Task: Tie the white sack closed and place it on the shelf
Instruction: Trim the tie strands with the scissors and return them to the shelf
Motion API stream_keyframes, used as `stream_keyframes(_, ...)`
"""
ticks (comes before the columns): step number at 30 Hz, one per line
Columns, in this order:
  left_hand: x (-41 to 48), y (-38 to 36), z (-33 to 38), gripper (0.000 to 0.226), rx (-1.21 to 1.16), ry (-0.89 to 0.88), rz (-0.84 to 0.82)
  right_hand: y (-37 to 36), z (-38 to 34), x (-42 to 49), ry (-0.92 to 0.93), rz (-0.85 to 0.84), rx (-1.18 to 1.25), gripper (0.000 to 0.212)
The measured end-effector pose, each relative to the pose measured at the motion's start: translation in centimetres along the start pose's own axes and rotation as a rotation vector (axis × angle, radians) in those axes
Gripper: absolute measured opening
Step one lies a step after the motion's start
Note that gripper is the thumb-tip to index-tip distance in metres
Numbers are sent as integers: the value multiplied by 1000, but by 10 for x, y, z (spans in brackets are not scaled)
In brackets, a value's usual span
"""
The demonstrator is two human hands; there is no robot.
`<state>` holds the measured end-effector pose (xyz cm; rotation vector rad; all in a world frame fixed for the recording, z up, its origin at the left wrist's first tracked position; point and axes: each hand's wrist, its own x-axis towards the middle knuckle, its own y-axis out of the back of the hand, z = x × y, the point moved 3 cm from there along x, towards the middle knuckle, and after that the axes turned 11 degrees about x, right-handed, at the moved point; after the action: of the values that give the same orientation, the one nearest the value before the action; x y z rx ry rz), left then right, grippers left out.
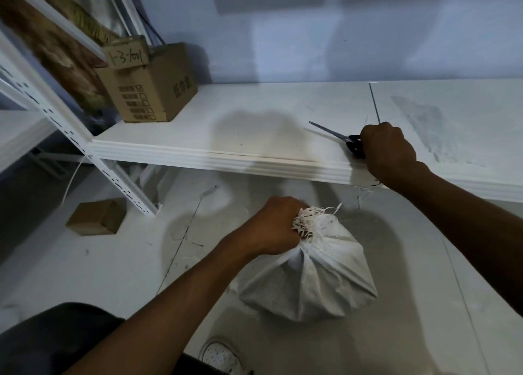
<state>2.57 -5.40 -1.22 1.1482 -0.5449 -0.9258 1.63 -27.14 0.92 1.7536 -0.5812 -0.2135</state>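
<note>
Sitting on the floor far left of the grip is a small closed cardboard box, its contents hidden. Above it, at the left end of the white shelf, stands a larger cardboard carton, flaps shut; a printed column of checkboxes runs down its near face with the top one ticked, printed characters on its side are too blurred to read, and a handwritten label reading roughly "1-3-…" sits on the flap of the box behind it.

The left hand reaches forward and down with the arm nearly straight, fist clenched tight around the gathered neck of the white sack. The sack rests on the floor below the shelf's front edge, bulging and full, its fabric pleated toward the fist; frayed white strands stick out just right of the knuckles. What fills it cannot be seen.

Up and to the right of that grip, the right hand lies on the shelf near the front edge, fingers curled closed over the black handles of scissors, whose blades point left, resting on the board. A thin dark rod rises behind this hand; whether the hand touches it is unclear.
</note>
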Motion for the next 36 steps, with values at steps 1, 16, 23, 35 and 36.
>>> stream_keyframes(1, -1, -1, 0, 17, -6, 1, -11, -1, -1, -1, 11, -8, 7, 16)
stream_keyframes(16, -2, -3, -11, 21, -46, 16, 44, -8, 6, -11, 38, 21, 21, 28)
stream_keyframes(23, 3, -13, -26, 28, -90, 49, 101, -18, 13, -31, 191, 227, 109, 27)
stream_keyframes(35, -12, -23, -59, 65, -499, 344, 175, -67, 6, -96, 418, 120, 277, 21)
stream_keyframes(36, -13, -22, -62, 65, -515, 382, 194, -70, 7, -99, 419, 109, 288, 23)
